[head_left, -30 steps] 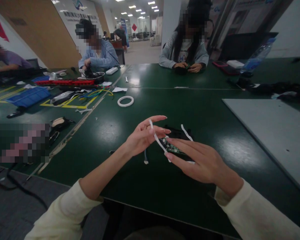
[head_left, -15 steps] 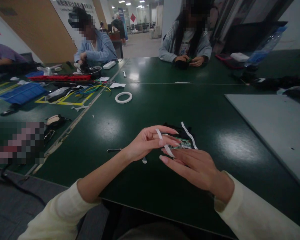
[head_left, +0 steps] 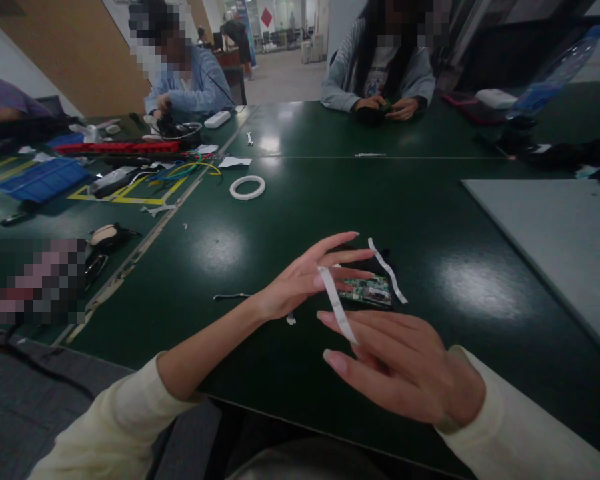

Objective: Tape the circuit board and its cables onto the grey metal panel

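Note:
A strip of white tape (head_left: 338,305) stretches between my hands. Its upper end is at the thumb of my left hand (head_left: 305,277), whose fingers are spread out. The lower end meets the fingers of my right hand (head_left: 400,357); there the thumb and fingers stand apart, so the strip seems to cling rather than be gripped. Beyond the fingers lies a green circuit board (head_left: 367,289), partly covered by my left hand. A second strip of white tape (head_left: 387,270) rises along the board's right side, and a dark item behind it is mostly hidden.
A roll of white tape (head_left: 247,188) lies ahead on the green table. To the left are a blue tray (head_left: 43,180), cables and a wrench (head_left: 159,209). A grey panel (head_left: 545,247) covers the right side. Two people sit across the table, their hands on dark objects.
My hands have moved apart: the right came lower and nearer, while the left fingers straightened and spread. More of the tape strip and the circuit board now shows.

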`<control>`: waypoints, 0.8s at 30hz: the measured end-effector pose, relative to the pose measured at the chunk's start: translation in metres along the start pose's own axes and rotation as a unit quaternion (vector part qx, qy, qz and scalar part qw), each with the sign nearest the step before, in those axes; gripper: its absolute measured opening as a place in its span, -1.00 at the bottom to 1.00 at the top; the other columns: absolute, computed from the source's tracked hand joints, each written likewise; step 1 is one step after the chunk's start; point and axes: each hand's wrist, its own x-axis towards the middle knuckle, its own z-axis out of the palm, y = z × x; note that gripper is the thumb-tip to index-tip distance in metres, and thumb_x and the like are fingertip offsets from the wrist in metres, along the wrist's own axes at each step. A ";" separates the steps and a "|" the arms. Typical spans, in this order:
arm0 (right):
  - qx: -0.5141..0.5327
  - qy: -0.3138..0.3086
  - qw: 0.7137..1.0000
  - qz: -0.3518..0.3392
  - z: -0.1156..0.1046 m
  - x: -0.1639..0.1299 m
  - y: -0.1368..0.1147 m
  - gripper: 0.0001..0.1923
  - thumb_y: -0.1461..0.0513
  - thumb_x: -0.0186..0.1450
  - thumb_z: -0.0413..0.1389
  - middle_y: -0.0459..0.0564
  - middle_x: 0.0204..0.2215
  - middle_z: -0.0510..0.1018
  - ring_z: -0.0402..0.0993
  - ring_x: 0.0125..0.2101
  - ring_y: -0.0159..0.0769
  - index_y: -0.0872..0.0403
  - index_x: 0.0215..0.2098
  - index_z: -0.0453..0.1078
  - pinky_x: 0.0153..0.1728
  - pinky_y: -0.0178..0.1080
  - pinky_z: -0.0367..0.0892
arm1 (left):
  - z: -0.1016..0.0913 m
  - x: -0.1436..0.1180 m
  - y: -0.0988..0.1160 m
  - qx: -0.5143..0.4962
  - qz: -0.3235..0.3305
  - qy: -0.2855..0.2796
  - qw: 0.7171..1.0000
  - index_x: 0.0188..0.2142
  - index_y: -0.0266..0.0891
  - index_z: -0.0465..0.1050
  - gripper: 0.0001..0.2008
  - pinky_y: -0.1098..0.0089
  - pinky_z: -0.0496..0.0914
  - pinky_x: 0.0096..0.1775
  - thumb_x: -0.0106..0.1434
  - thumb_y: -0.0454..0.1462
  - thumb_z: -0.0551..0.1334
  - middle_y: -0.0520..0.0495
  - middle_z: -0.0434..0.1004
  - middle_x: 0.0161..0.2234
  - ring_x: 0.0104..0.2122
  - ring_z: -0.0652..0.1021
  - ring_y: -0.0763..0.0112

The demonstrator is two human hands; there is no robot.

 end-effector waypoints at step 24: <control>-0.024 0.049 0.992 0.114 0.008 -0.003 0.006 -0.77 0.34 0.26 -0.04 0.13 -0.13 0.50 0.45 -0.13 -0.28 0.10 -0.18 0.40 -0.21 -0.28 0.46 | 0.000 -0.004 0.002 0.172 0.088 -0.041 0.980 -0.43 -0.13 0.57 -0.91 0.18 0.27 0.04 0.01 -0.34 0.33 -0.09 0.45 -0.15 -0.09 0.45 0.26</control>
